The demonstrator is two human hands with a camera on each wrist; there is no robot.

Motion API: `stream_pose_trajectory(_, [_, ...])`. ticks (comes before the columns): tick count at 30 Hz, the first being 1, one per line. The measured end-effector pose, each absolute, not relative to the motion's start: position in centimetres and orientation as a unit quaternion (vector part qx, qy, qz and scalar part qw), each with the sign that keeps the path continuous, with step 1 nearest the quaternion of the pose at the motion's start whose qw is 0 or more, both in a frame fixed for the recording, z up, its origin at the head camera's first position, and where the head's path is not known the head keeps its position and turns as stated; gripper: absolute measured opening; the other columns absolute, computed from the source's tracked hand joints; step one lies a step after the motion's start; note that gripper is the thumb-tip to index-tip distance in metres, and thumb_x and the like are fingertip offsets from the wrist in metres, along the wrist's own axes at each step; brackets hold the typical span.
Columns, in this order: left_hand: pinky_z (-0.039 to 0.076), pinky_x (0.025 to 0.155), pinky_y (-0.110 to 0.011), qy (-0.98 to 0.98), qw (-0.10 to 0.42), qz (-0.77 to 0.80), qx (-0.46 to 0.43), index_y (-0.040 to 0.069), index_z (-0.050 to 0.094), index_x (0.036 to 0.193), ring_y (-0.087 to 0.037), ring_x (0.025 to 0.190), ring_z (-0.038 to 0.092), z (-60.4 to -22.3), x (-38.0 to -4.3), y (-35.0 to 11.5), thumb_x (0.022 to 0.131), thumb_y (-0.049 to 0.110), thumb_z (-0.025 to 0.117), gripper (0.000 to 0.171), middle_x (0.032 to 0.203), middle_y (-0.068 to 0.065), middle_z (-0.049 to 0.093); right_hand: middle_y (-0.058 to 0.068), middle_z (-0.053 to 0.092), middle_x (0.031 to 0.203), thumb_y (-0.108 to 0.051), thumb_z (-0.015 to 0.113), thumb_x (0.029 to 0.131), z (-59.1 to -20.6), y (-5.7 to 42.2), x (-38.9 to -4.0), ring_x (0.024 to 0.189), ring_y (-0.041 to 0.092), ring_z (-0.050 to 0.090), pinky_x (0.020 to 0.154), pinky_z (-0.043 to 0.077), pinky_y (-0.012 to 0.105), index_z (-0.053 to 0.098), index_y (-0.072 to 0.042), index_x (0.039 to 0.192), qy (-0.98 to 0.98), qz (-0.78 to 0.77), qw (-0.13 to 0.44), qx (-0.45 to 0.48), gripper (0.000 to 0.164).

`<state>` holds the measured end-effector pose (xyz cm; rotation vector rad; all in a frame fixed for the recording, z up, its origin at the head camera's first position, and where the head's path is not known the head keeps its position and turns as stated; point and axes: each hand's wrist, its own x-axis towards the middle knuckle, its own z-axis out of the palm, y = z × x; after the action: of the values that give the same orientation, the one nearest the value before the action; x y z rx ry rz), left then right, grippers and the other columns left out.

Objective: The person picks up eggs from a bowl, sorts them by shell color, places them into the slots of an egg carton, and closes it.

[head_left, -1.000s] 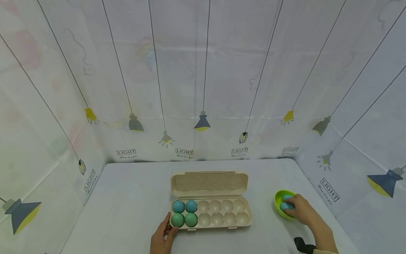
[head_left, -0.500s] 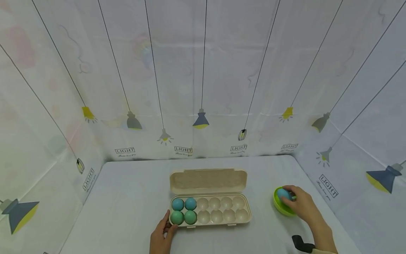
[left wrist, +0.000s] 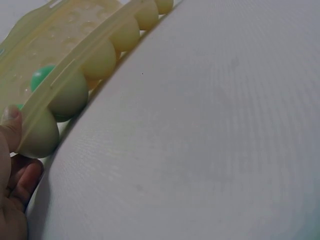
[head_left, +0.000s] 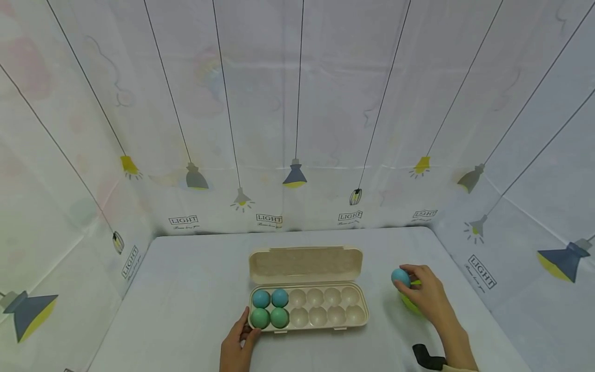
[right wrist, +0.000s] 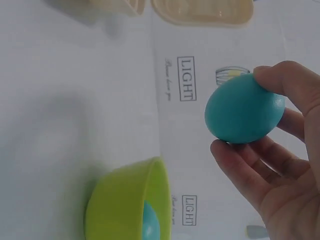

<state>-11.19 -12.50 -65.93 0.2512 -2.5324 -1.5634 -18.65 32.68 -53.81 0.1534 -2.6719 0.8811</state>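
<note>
A blue egg (right wrist: pixel 244 109) is pinched between the thumb and fingers of my right hand (head_left: pixel 425 292), up above the lime-green bowl (right wrist: pixel 117 202). Inside that bowl another blue egg (right wrist: pixel 150 222) shows in the right wrist view. My left hand (head_left: pixel 239 343) grips the near left corner of the beige egg carton (head_left: pixel 325 328), its thumb on the rim in the left wrist view. In the carton's left end sit two blue eggs (head_left: pixel 261 298) in the back row and two green eggs (head_left: pixel 260 318) in the front row. The other cups hold nothing.
The carton's lid (head_left: pixel 305 264) stands open toward the back of the white table (head_left: pixel 200 279). White sheets printed with lamps (head_left: pixel 295 175) hang behind and at both sides. A black strap piece (head_left: pixel 427 356) hangs by the right wrist.
My right hand has taken a blue egg out of the green bowl, lifting it up and to the left. The left hand stays at the carton's corner.
</note>
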Motion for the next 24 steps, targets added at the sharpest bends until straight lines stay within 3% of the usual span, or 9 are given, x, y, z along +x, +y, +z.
stream_pose_trajectory(4, [0.054, 0.076, -0.019, -0.846, 0.077, -0.520, 0.088, 0.015, 0.051, 0.147, 0.002, 0.082, 0.058, -66.0, -11.2, -12.5, 0.092, 0.040, 0.071, 0.064, 0.098, 0.005, 0.065, 0.013, 0.061, 0.114, -0.028, 0.080, 0.088, -53.9, 31.0, -18.7, 0.099, 0.028, 0.066, 0.078, 0.061, 0.033, 0.063, -0.002, 0.123, -0.933, 0.318, 0.163, 0.045, 0.047])
stream_pose_trajectory(14, [0.054, 0.075, -0.019, -0.847, 0.100, -0.516, 0.082, 0.013, 0.053, 0.146, 0.003, 0.080, 0.058, -66.3, -11.2, -12.3, 0.092, 0.039, 0.072, 0.063, 0.097, 0.006, 0.065, 0.010, 0.066, 0.108, -0.021, 0.084, 0.083, -54.4, 26.3, -19.0, 0.093, 0.022, 0.067, 0.075, 0.061, 0.025, 0.064, -0.001, 0.117, -0.911, 0.361, 0.181, 0.077, 0.044])
stream_pose_trajectory(24, [0.054, 0.076, -0.019, -0.841, 0.093, -0.526, 0.084, 0.014, 0.052, 0.147, 0.003, 0.080, 0.058, -65.9, -11.2, -12.3, 0.092, 0.039, 0.071, 0.063, 0.097, 0.005, 0.065, 0.006, 0.063, 0.109, -0.012, 0.084, 0.081, -55.2, 22.0, -19.5, 0.096, 0.019, 0.065, 0.078, 0.061, 0.032, 0.063, -0.001, 0.119, -0.900, 0.370, 0.191, 0.129, 0.045])
